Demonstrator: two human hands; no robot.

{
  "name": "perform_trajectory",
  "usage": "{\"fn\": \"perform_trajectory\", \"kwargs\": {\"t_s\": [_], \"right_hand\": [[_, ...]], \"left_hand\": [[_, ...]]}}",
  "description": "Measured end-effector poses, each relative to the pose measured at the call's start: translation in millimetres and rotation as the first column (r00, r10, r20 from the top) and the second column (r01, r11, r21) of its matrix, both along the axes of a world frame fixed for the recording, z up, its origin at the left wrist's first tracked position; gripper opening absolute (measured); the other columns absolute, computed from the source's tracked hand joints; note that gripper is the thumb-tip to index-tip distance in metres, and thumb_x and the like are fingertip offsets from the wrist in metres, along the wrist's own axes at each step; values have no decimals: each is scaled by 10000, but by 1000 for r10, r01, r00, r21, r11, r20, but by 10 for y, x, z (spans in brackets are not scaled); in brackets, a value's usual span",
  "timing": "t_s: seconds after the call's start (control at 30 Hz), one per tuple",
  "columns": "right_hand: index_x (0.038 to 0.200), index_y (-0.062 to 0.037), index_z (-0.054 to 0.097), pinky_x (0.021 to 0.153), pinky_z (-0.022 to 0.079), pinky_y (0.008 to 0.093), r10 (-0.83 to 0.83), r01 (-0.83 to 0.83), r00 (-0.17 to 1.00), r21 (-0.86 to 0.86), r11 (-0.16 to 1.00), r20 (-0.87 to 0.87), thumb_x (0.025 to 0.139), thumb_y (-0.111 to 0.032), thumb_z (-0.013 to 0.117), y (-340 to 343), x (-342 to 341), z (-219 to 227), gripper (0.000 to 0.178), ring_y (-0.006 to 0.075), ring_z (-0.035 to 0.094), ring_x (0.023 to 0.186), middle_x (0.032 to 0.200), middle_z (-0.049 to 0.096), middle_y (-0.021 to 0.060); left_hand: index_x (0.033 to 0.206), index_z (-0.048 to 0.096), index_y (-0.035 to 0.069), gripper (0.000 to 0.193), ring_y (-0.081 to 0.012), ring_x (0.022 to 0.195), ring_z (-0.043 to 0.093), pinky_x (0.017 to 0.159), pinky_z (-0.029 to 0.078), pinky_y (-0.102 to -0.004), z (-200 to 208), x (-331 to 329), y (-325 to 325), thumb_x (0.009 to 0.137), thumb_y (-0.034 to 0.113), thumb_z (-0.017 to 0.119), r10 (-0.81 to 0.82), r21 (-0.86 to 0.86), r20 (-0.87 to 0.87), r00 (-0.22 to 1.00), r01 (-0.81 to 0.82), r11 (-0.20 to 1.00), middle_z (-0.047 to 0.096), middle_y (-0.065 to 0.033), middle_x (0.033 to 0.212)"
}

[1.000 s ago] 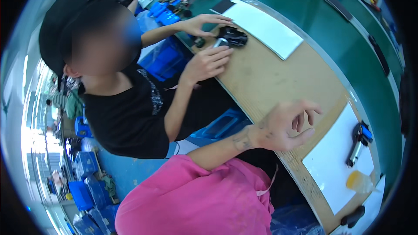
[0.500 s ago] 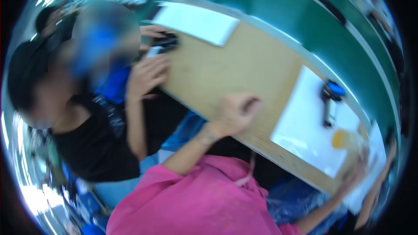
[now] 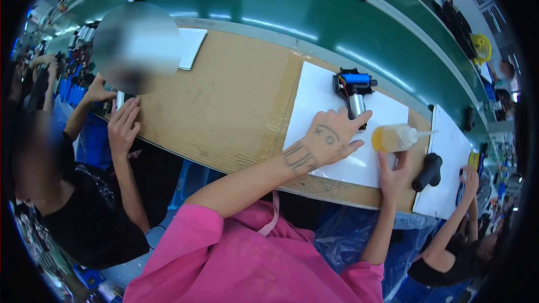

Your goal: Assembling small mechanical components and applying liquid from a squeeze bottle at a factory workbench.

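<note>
On a white sheet lies a device with a blue cylinder, coloured wires, a black frame and a silver metal barrel pointing toward me. Over the lower end of that barrel is my left hand, index finger and thumb apart; whether it touches the barrel I cannot tell. My right hand grips a translucent squeeze bottle, tilted on its side, its thin nozzle pointing right and amber liquid at its left end.
Right of the bottle lies a black T-shaped part near a second white sheet. A co-worker's hands work at the left, another's at the right. Beyond the brown tabletop runs a green surface.
My view has swung right. My left hand has gone from over the bare tabletop to the device's barrel. The right hand and bottle have come nearer the device.
</note>
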State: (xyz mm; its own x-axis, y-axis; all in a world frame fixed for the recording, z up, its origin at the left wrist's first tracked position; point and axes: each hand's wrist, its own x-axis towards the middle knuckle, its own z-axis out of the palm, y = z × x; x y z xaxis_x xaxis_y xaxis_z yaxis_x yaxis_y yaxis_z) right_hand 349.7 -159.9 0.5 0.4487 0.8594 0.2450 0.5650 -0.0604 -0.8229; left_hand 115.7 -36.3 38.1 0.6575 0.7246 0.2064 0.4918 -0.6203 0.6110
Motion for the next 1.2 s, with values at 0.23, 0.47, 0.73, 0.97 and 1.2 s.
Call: {"fn": "perform_trajectory", "kwargs": {"t_s": [0.23,0.47,0.73,0.97,1.2], "right_hand": [[1538,42,428,1156,383,395,-4,5,999,-19,1000,45,903,-38,754,-163,563,-424,718,275,509,1386,1484,547,168],[1349,56,564,1055,455,456,62,-118,842,71,990,536,887,-175,771,177,-441,1005,556,399,594,1179,1278,615,244],[1195,82,608,912,513,493,43,-69,789,20,997,613,858,-219,791,253,-908,1534,488,447,634,993,1090,652,281],[1175,87,601,858,533,488,57,-30,777,-53,998,627,874,-226,789,185,-966,1540,473,423,649,931,1050,665,275],[1227,95,581,909,526,470,75,-71,875,-26,997,477,858,-164,787,271,-1078,1608,496,419,638,989,1107,651,267]], "left_hand": [[1196,652,143,371,-374,830,666,700,535,-512,-301,336,55,905,367,699,103,-46,209,972,-96,994,676,-168,855],[1173,697,149,319,-338,809,627,718,496,-475,-147,-509,-76,897,308,708,30,-91,171,985,-14,996,608,-134,843],[1331,625,199,398,-353,928,644,794,521,-448,4,-1321,-603,989,402,651,-55,-100,-59,997,49,994,590,-154,996],[1358,558,181,457,-392,852,671,742,518,-466,308,-1397,-611,987,435,640,-140,-236,-183,973,94,967,643,-175,887],[1246,583,148,404,-413,776,677,702,527,-502,115,-1307,-571,961,420,673,-78,-137,-141,987,58,989,642,-189,757]]}}
